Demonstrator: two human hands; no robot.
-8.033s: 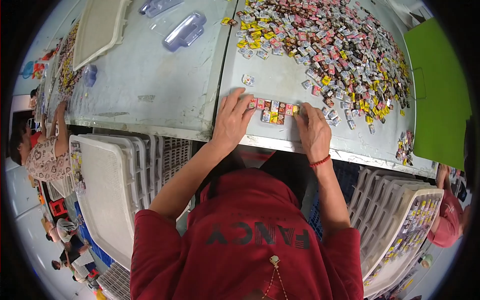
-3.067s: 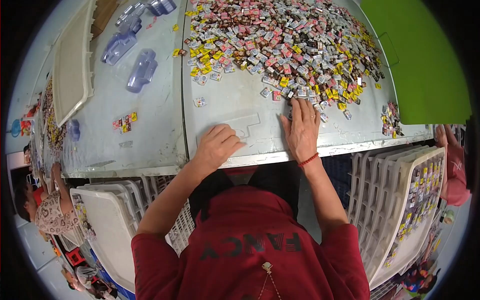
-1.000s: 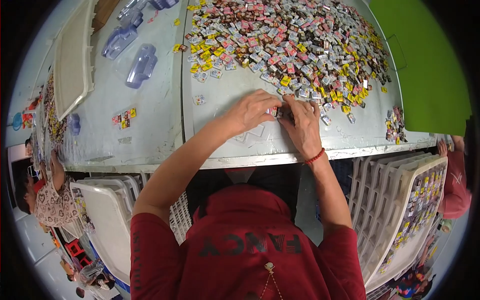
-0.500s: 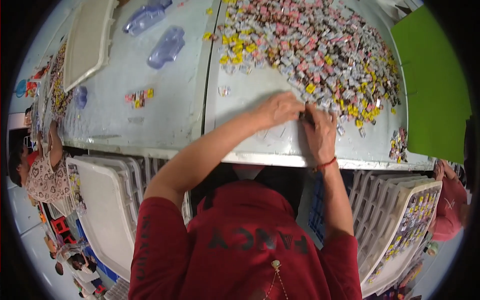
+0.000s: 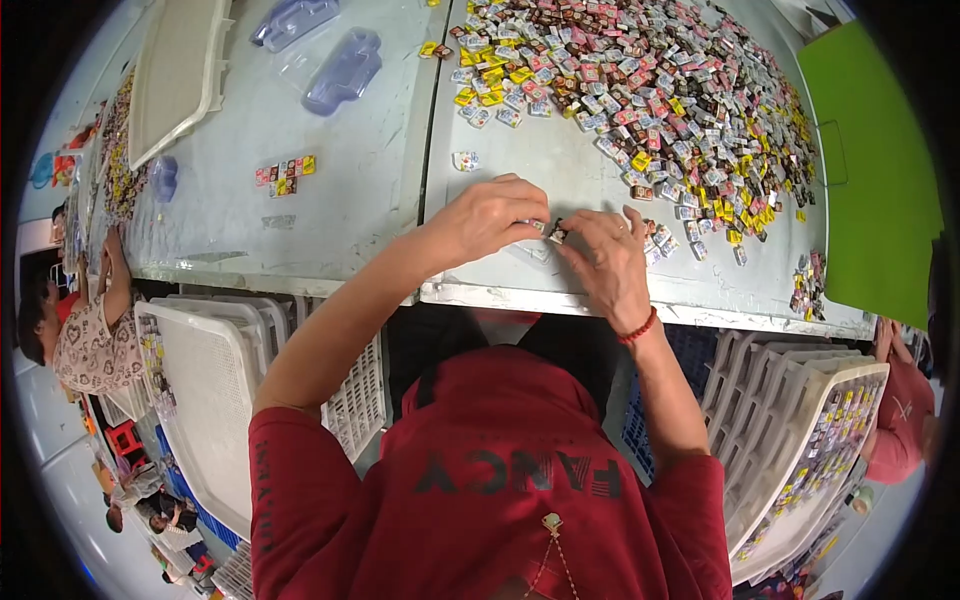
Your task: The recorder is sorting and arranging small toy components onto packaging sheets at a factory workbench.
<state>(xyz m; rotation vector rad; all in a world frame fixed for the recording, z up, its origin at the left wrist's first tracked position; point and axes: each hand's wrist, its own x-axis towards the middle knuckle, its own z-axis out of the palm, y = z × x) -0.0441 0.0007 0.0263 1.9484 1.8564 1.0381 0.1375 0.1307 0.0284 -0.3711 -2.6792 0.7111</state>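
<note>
My left hand (image 5: 492, 218) is over the table near its front edge, its fingertips pinched on a small pale printed piece (image 5: 536, 226). Just right of it, my right hand (image 5: 608, 256) pinches a small dark piece (image 5: 557, 234) between thumb and fingers. A narrow gap separates the two pieces. Beyond my hands spreads a large pile of small printed pieces (image 5: 690, 120) in pink, white, yellow and brown. One white piece (image 5: 466, 161) lies alone past my left hand. Several loose white pieces (image 5: 660, 240) sit beside my right hand, which partly hides them.
Left of the table seam lie a small block of joined pieces (image 5: 285, 176), clear blue car-shaped trays (image 5: 345, 72) and a white tray (image 5: 180, 80). A green board (image 5: 875, 180) borders the right. White crates (image 5: 215, 400) stand below the edge on both sides. Co-workers (image 5: 90, 330) work at each side.
Both hands have moved left from the pile's edge. They were together at the fingertips; now they are slightly apart, with small pieces showing between them. The whole view has shifted a little.
</note>
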